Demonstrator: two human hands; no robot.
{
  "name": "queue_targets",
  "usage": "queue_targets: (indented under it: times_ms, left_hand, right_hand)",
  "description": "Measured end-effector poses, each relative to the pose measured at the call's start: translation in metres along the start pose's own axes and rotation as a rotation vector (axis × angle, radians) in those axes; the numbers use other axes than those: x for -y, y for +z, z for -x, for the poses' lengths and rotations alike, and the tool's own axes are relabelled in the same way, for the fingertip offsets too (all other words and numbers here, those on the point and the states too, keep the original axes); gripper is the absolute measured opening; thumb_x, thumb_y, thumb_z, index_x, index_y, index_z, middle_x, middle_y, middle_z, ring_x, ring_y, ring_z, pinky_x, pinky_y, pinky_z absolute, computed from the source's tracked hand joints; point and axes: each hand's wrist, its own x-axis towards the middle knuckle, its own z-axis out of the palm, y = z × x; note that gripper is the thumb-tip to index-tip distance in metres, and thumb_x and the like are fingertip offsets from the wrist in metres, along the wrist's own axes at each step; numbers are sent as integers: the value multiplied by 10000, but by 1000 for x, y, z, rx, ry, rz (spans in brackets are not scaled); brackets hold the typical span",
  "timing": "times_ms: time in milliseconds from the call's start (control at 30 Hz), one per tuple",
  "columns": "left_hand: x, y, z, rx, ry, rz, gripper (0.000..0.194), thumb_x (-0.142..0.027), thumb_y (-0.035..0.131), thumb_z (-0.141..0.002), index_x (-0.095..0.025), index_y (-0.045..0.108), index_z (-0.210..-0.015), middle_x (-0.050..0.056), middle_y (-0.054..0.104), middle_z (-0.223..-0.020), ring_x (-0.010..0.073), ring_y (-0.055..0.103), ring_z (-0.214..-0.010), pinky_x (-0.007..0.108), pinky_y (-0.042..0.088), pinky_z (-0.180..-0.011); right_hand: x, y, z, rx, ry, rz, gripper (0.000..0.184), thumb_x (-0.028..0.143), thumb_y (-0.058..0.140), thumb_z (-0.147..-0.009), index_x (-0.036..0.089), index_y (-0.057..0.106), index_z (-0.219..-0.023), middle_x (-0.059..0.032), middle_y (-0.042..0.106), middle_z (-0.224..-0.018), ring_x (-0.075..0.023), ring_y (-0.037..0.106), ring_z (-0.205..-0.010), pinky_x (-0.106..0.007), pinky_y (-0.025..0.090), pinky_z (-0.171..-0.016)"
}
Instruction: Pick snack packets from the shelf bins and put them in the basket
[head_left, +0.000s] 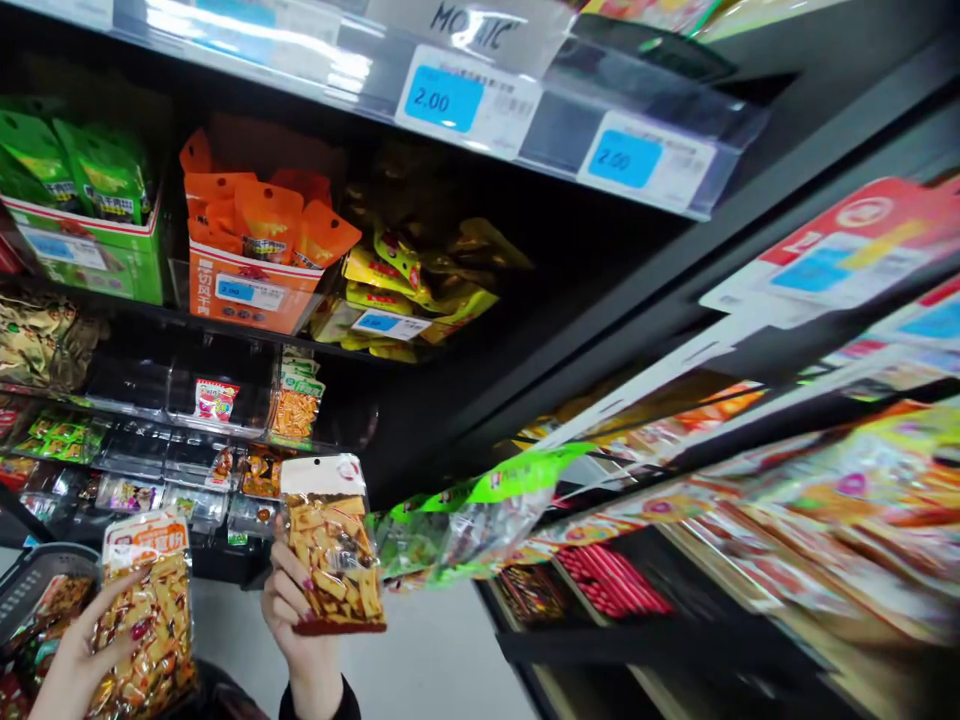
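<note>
Left hand (pixel 84 645) — fingers holding the orange-labelled packet (pixel 163 620), near left, in front of a gray basket (pixel 34 590). Right hand (pixel 292 622) — fingers gripping the white-topped packet (pixel 337 550) at its left edge, farther right.

Lower left of the frame, the left grip (pixel 84 642) is outstretched; nearer centre, the right grip (pixel 289 602) stands upright, curled.
</note>
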Motion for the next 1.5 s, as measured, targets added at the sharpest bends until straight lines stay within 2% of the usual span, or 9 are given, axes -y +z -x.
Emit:
queue_targets:
  times_ms: [133, 300, 500, 633, 700, 833, 933, 1133, 1500]
  left_hand:
    - [8, -10, -4, 111, -103, -49, 408, -455, 715, -593, -245, 690, -941, 54, 622, -1100, 342, 415, -1161, 446, 224, -1032]
    - [18, -7, 1, -18, -275, 301, 513, -617, 622, -598, -208, 690, -900, 70, 630, -1082, 353, 455, -1120, 437, 359, -957]
    - [21, -4, 3, -224, -271, 261, 601, -491, 797, -432, -175, 643, -919, 101, 609, -1112, 387, 420, -1140, 490, 305, -987]
    - [22, -10, 1, -217, -289, 209, 694, -422, 828, -410, -167, 572, -1002, 91, 645, -1021, 388, 431, -1128, 483, 313, -988]
    - [22, -10, 1, -260, -247, 235, 741, -443, 804, -457, -205, 515, -1097, 70, 623, -1067, 373, 448, -1116, 476, 322, -982]
    - [11, -2, 4, -258, -118, 225, 872, -486, 779, -475, -269, 415, -1237, 68, 590, -1121, 369, 473, -1091, 466, 320, -981]
    - [-1, 3, 4, -232, -79, 242, 1069, -487, 783, -472, -338, 204, -1358, 49, 608, -1092, 362, 479, -1088, 497, 285, -989]
    - [-4, -7, 6, -8, -83, 96, 430, -465, 720, -588, -234, 684, -949, 65, 591, -1138, 354, 404, -1162, 434, 203, -1038]
    - [-21, 5, 9, -185, -72, 67, 388, -507, 727, -493, -227, 707, -761, 73, 653, -922, 358, 501, -1037, 404, 230, -1019]
  right_hand:
    - [-10, 7, -4, -35, -94, 364, 125, 316, 555, -784, 203, 509, -811, 59, 409, -586, -37, 316, -396, -152, 287, -386]
    - [-47, 11, -9, -210, -345, 1353, 292, 355, 452, -845, 236, 464, -1112, -44, 575, -1058, -174, 542, -966, -288, 418, -829]
    - [-103, -11, 3, -168, -314, 1880, 410, 249, 336, -863, 234, 354, -1272, -94, 591, -1055, -236, 597, -818, -356, 443, -720]
    - [-52, 10, -22, -89, -457, 2247, 223, 276, 428, -831, 237, 600, -968, -103, 573, -1016, -228, 583, -791, -333, 435, -693]
    - [5, 29, -56, -408, -530, 2389, 232, 300, 420, -847, 197, 612, -769, -93, 591, -795, -223, 569, -772, -325, 419, -712]
    - [114, 52, -137, -779, -518, 2398, 270, 260, 437, -863, 66, 533, -1023, -199, 547, -1011, -261, 518, -973, -387, 364, -836]
    - [151, 45, -182, -838, -275, 2365, 243, 291, 588, -786, 73, 567, -893, -105, 598, -877, -194, 567, -852, -350, 423, -776]
    - [152, 17, -206, -903, -177, 2245, 265, 369, 555, -809, 106, 577, -814, -50, 599, -834, -149, 573, -795, -345, 448, -754]
    - [153, 28, -158, -390, -809, 1770, 313, 463, 460, -737, 151, 485, -729, -12, 548, -705, -131, 514, -668, -227, 387, -593]
